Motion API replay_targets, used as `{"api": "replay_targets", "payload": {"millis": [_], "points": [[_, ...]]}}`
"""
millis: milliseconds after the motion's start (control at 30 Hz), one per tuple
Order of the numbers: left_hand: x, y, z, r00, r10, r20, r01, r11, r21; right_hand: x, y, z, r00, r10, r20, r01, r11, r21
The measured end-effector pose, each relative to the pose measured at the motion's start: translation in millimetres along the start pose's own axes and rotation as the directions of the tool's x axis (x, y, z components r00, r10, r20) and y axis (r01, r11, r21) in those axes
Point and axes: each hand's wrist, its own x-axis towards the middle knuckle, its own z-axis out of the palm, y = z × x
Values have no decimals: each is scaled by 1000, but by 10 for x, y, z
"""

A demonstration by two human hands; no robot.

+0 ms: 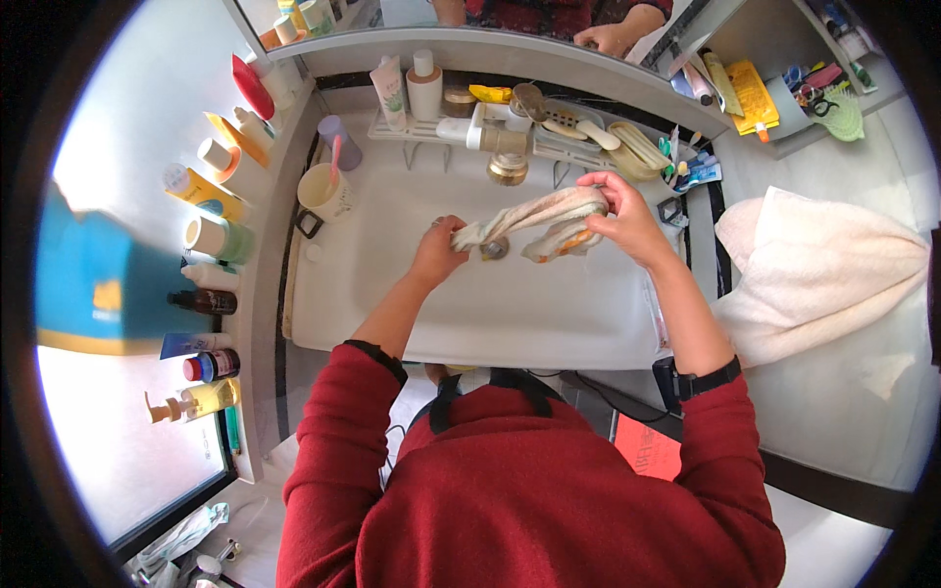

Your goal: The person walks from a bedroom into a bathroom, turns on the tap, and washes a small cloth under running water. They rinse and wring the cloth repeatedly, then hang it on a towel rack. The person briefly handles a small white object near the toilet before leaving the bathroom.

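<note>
A pale, patterned cloth (537, 213) is stretched, partly twisted, above a white washbasin (470, 309). My left hand (441, 250) is closed on its gathered left end. At its other end, my right hand (621, 217) grips a fold between thumb and fingers, and a loose part with orange marks hangs beside it. The metal drain (495, 248) shows behind the cloth, between my hands. Beyond the cloth, the basin's faucet (507, 163) sticks out over the bowl. No running water can be made out.
Bottles and tubes line the left ledge (253, 294). A white cup (323, 192) and a purple cup (340, 143) stand at the basin's left corner. Toiletries and a soap dish (636, 151) sit along the back. A pale towel (816, 272) hangs at the right. A mirror (514, 22) is behind.
</note>
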Motion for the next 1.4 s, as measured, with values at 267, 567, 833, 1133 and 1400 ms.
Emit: {"api": "replay_targets", "payload": {"millis": [267, 567, 833, 1133, 1400], "points": [[-21, -45, 447, 975, -172, 140, 130, 955, 265, -89, -519, -10, 997, -16, -76, 44, 919, 391], [-178, -540, 1003, 884, -306, 352, 329, 944, -6, 73, -366, -183, 934, 216, -283, 66, 676, 734], [-346, -495, 902, 682, -419, 599, 727, 473, -498, 405, 438, -262, 758, 498, -422, 161, 484, 860], [-253, 315, 969, 435, -91, 896, 870, -214, -445, 424, 997, 421, 773, 430, -466, 100, 643, 759], [-153, 625, 842, 610, -202, 766, 712, -284, -642, -496, 1046, 1103, 982, -58, -179, 33, 990, -140]]}}
